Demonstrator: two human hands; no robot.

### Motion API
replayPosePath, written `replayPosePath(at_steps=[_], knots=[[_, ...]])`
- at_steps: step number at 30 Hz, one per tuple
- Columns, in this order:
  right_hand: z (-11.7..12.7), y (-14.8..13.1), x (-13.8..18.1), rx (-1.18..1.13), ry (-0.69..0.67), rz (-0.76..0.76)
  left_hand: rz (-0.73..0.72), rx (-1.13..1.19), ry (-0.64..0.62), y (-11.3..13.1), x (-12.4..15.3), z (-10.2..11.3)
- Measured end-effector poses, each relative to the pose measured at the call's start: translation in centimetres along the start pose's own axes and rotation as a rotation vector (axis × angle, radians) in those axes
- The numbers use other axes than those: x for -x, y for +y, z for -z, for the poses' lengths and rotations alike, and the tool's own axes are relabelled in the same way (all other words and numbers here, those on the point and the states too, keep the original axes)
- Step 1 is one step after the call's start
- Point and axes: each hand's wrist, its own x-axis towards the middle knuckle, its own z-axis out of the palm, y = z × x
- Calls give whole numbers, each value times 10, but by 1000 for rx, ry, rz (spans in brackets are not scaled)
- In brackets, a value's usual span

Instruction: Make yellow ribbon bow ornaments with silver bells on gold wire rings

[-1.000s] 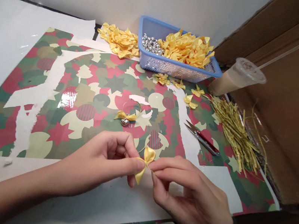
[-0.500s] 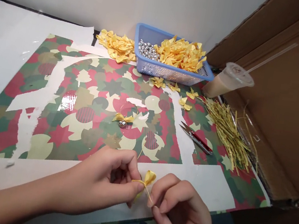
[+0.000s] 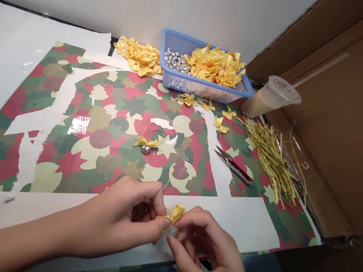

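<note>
A small yellow ribbon bow (image 3: pixel 175 213) is pinched between both hands near the table's front edge. My left hand (image 3: pixel 120 220) grips it from the left with thumb and forefinger. My right hand (image 3: pixel 207 255) is closed on its right side, fingers curled around a thin gold tie that I can barely make out. Further back on the patterned paper (image 3: pixel 103 110) lies a finished bow with a silver bell (image 3: pixel 147 144).
A blue basket (image 3: pixel 196 85) of yellow bows and silver bells stands at the back, a heap of bows (image 3: pixel 139 55) beside it. Red-handled snips (image 3: pixel 235 167), a bundle of gold ties (image 3: pixel 272 157), a lidded drink cup (image 3: pixel 270 97) and cardboard (image 3: pixel 351 126) are on the right.
Both hands have drawn the bow down and toward me. The right hand's fingers have curled in closer around the bow. The view has shifted slightly.
</note>
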Motion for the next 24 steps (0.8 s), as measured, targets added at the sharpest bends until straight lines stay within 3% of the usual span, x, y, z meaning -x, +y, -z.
replayPosePath(at_steps=[4, 8, 12, 24], knots=[[5, -5, -4, 108, -7, 83, 45, 119, 23, 5, -3, 4], [8, -8, -5, 3, -6, 129, 82, 216, 25, 7, -4, 8], [9, -9, -8, -36, 57, 267, 54, 237, 24, 8, -6, 9], [20, -10, -18, 503, 167, 680, 53, 301, 26, 10, -6, 11]])
